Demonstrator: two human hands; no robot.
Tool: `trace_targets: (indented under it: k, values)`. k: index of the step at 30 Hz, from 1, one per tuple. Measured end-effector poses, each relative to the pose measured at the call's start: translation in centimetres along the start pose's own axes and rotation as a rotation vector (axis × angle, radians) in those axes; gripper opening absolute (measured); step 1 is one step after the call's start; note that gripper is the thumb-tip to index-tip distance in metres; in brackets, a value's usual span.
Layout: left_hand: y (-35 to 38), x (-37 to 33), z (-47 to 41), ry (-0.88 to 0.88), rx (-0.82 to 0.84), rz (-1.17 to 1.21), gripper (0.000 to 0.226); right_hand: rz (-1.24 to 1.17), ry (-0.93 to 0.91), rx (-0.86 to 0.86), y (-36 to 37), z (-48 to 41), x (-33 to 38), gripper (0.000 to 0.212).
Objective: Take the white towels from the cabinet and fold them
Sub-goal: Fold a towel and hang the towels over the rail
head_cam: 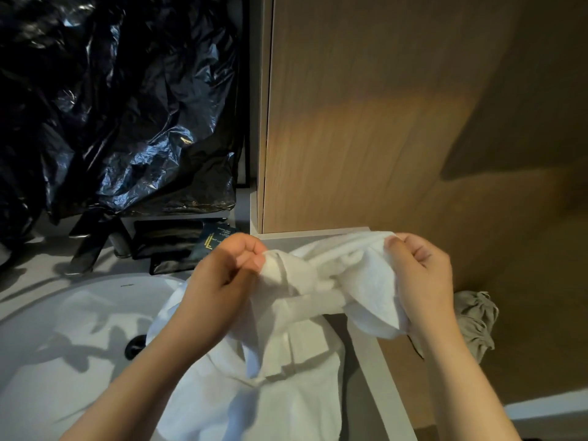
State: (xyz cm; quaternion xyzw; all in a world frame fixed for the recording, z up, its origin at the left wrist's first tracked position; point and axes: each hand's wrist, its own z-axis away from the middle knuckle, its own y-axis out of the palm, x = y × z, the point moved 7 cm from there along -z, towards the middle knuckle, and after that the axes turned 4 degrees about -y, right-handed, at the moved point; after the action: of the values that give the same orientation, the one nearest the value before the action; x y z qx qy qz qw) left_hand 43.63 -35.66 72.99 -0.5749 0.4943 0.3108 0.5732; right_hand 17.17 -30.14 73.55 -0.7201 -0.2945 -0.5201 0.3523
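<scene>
White towel (321,275) between both hands

Only legible-ish print: dark card (213,239) on the surface (38,249) behind the sink (95,283). It has a gold double-L logo plus small gold lettering, possibly "LIGHT LUX…", too blurred to confirm. The tiny maker's mark (126,285) on the sink rim is unreadable.

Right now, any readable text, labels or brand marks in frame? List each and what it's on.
"LIGHT LUX", apparently, cut off by the left hand: gold print on the dark card beside the sink.
Smaller gold lines above it: too small to read.
Small mark on the sink rim: too blurred to read.
The white towel: no text visible.
</scene>
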Motion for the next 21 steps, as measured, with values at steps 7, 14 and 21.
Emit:
trace_targets:
  k: [7,14,21]
  values:
    - [-0.7,0.1,0.0,0.058,0.094,-0.077,0.019,0.415,0.065,0.173,0.4,-0.6,-1.9,0.015]
    - [-1.1,0.3,0.5,0.059,0.001,-0.105,0.03,0.283,-0.053,0.411,5.3,4.0,-2.7,0.03]
    - [-2.6,-1.3,1.0,0.086,-0.111,-0.138,0.047,0.002,-0.027,0.658,9.0,6.9,-1.4,0.025]
